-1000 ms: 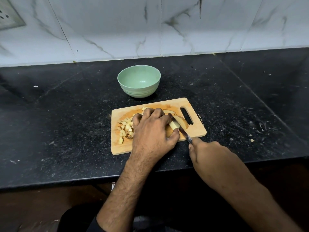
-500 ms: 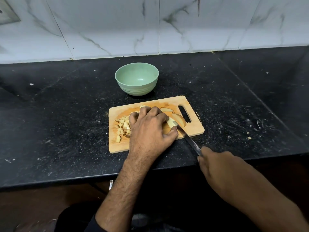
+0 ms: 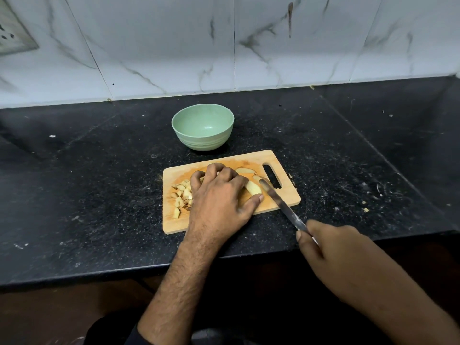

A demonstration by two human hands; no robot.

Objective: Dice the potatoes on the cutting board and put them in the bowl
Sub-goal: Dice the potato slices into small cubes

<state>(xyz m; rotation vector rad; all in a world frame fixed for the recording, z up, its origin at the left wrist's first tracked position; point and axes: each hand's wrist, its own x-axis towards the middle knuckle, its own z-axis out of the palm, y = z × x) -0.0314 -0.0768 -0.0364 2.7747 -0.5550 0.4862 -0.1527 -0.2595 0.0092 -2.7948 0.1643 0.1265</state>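
Head view puts your left hand (image 3: 219,195) on the cutting board (image 3: 286,197), fingers curled down over the potato, thumb stretched out along the near side of a pale potato wedge (image 3: 252,187). That wedge pokes out from under your fingers toward the right, its long axis running roughly from your knuckles toward the board's handle slot (image 3: 271,176). Two more slices (image 3: 245,170) lie just beyond it, toward the far edge.

Your right hand (image 3: 331,247) is wrapped round the handle of the knife (image 3: 281,205), well back off the board over the counter edge. The blade slants up and left, its tip just at the exposed end of the wedge, right beside your left thumb. Whether the tip touches the potato I cannot tell. The blade lies across the wedge's length at an angle, so the next cut looks like a crosswise one; mind the thumb, which sits nearest the steel.

Left of your hand, a heap of diced pieces (image 3: 181,195) sits on the board, some partly hidden under your fingers. So dicing is partly done, by my reading, and nothing shows in the green bowl (image 3: 202,127), which stands upright just beyond the board's far edge.

All of it rests on a black speckled counter (image 3: 99,183), scattered with small crumbs, against a white marble-veined tiled wall (image 3: 174,46) with a socket plate (image 3: 12,36) at the upper left.
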